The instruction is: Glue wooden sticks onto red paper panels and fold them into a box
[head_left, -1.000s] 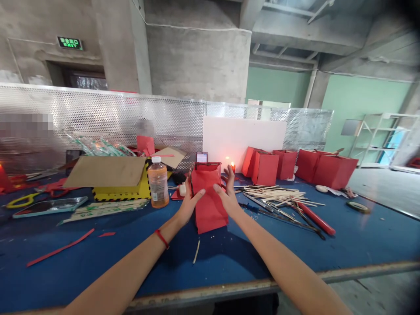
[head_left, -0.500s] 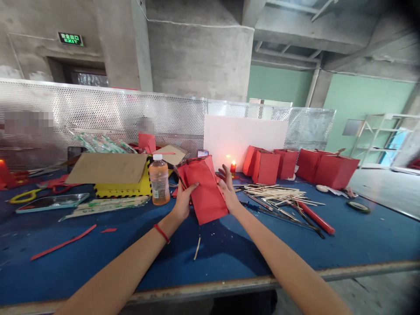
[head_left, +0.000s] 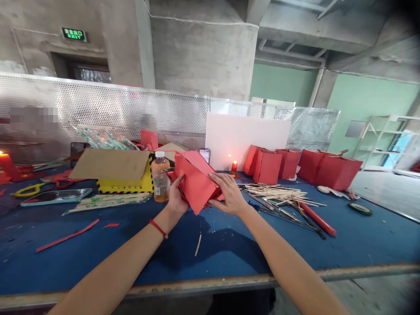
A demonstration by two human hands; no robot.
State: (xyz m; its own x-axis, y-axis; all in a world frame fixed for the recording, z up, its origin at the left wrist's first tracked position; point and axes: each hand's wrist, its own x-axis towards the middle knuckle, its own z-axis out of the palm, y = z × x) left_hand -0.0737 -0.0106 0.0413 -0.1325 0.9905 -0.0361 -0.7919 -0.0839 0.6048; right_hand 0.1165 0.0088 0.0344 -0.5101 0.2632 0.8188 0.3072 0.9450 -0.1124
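Observation:
A red paper box [head_left: 193, 179] hangs tilted above the blue table [head_left: 229, 249], its top leaning to the left. My left hand [head_left: 176, 199] grips its lower left side, fingers wrapped under it. My right hand [head_left: 228, 192] clasps its right side, fingers laid over the edge. A red cord is on my left wrist. A single wooden stick [head_left: 197, 244] lies on the table below the box.
An orange drink bottle [head_left: 160, 177] and a yellow cardboard box [head_left: 123, 175] stand left of the hands. A lit candle [head_left: 234, 166] burns behind. Wooden sticks [head_left: 278, 194] and a red rod [head_left: 316, 218] lie to the right, finished red boxes [head_left: 328, 170] beyond. Yellow scissors [head_left: 28, 189] lie far left.
The red box stood upright on the table between my open palms. Both hands have closed on it, lifted it and tipped it over to the left.

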